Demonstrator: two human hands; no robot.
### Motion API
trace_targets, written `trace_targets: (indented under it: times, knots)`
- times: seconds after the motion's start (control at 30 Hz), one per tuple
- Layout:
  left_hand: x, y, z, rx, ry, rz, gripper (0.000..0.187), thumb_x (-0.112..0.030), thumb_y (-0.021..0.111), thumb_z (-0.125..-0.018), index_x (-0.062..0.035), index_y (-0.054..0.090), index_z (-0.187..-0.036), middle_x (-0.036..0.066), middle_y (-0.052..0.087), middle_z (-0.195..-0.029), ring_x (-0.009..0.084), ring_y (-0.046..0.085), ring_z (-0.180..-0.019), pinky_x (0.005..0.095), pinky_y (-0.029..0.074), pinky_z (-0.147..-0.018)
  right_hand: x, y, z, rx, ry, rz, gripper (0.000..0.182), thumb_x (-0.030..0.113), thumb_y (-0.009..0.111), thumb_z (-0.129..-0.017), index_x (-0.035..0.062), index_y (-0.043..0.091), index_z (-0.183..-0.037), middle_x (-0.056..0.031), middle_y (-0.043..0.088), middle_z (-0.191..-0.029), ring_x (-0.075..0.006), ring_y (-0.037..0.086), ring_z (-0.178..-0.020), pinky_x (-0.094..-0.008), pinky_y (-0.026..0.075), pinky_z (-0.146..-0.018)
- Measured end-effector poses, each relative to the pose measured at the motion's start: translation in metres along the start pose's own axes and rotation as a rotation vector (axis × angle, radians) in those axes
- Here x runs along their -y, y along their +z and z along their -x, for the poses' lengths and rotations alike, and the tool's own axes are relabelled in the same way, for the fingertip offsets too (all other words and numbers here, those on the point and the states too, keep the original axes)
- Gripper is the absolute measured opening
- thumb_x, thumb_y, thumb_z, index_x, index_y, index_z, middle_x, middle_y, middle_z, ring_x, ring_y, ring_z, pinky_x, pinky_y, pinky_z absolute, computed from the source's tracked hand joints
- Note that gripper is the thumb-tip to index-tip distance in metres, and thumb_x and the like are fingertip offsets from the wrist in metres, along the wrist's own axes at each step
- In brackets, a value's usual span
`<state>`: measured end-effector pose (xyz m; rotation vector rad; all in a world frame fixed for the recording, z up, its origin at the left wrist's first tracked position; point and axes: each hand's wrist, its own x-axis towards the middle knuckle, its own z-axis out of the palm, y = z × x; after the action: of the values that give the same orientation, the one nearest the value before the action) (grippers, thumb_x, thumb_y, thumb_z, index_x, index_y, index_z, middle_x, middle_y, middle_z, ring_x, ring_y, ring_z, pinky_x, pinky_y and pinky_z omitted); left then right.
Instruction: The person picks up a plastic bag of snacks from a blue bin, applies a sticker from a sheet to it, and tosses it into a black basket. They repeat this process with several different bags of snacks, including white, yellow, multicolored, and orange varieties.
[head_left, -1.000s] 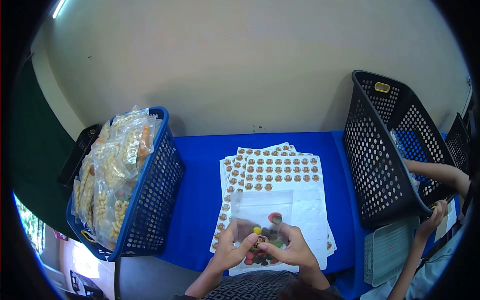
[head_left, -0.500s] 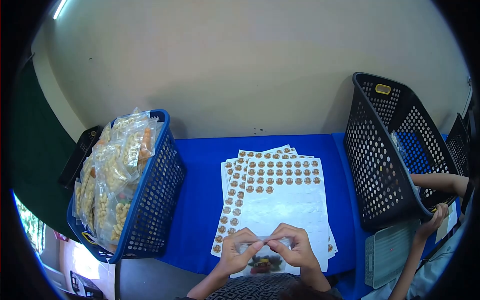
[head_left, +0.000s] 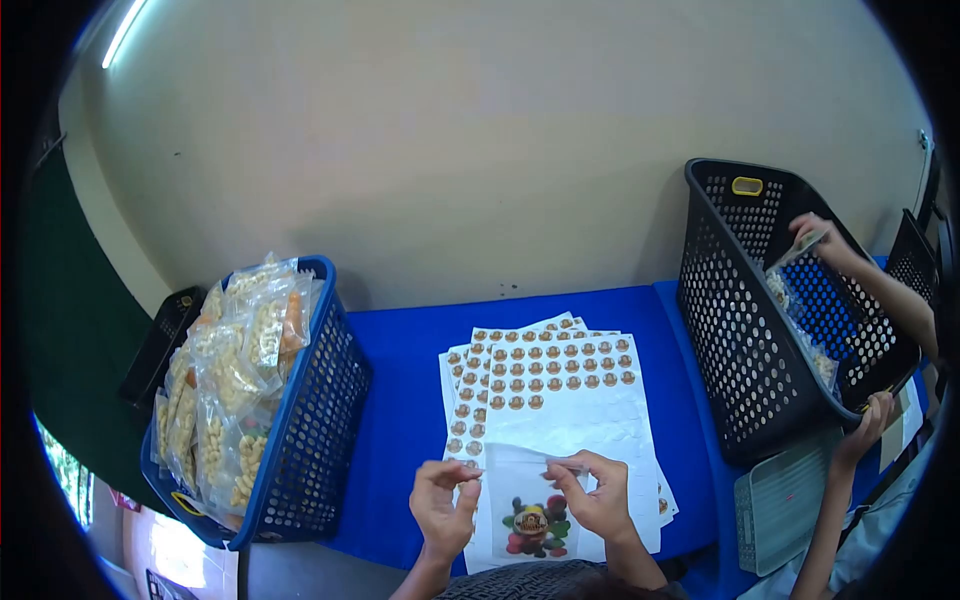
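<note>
A clear bag [head_left: 530, 522] with a round label and red, green and dark pieces hangs over the sticker sheets. My right hand [head_left: 592, 495] pinches its top right corner. Beside the bag's top left corner is my left hand [head_left: 446, 505], its thumb and fingertips curled near each other and apart from the bag, with a gap between them. Beneath lie several white sheets [head_left: 590, 430] of round brown stickers; the top one has rows of stickers at its upper part and bare spots lower down.
A blue basket [head_left: 310, 440] full of clear bags stands left. At right, a co-worker's hand [head_left: 815, 235] holds a bag inside a black basket [head_left: 730, 330], and the other hand [head_left: 872, 425] grips its rim. A grey tray [head_left: 790, 510] sits below.
My left hand has let go of the bag and moved left. The bag now hangs flatter, showing its label. The co-worker's hand has risen inside the black basket with a bag.
</note>
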<state>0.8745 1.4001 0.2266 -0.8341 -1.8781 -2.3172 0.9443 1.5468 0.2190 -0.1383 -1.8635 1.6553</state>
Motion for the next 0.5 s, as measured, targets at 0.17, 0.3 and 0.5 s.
trace_targets:
  times: [0.17,0.3,0.5]
  knots:
    - [0.000,0.013,0.008,0.319,0.016,-0.102,0.048,-0.010,0.061,-0.068,0.0055,0.041,-0.109,0.017,0.042,-0.109,0.0240,0.047,-0.098,0.0315,0.040,-0.082,0.011,0.011,-0.001,-0.078,-0.333,0.307,0.026,0.005,0.061,-0.063,0.0034,0.058,-0.088,-0.0082,0.058,-0.078,-0.0200,0.053,-0.068,-0.0287,0.038,-0.064]
    - [-0.001,0.011,0.006,0.264,0.105,-0.206,0.042,-0.013,0.056,-0.073,0.0053,0.043,-0.108,0.017,0.043,-0.109,0.0207,0.046,-0.098,0.0291,0.039,-0.080,0.022,0.014,0.005,0.268,-0.358,0.458,0.051,0.019,0.061,-0.067,0.0067,0.043,-0.113,-0.0067,0.043,-0.108,-0.0208,0.036,-0.095,-0.0342,0.029,-0.080]
    - [0.002,0.001,0.004,0.120,0.087,-0.226,0.019,-0.008,0.045,-0.079,0.0069,0.056,-0.084,0.014,0.059,-0.076,0.0185,0.057,-0.071,0.0253,0.044,-0.063,0.019,-0.002,0.008,-0.025,-0.308,0.421,0.065,0.026,0.066,-0.064,0.0000,0.034,-0.115,-0.0151,0.033,-0.108,-0.0259,0.027,-0.102,-0.0372,0.023,-0.083]
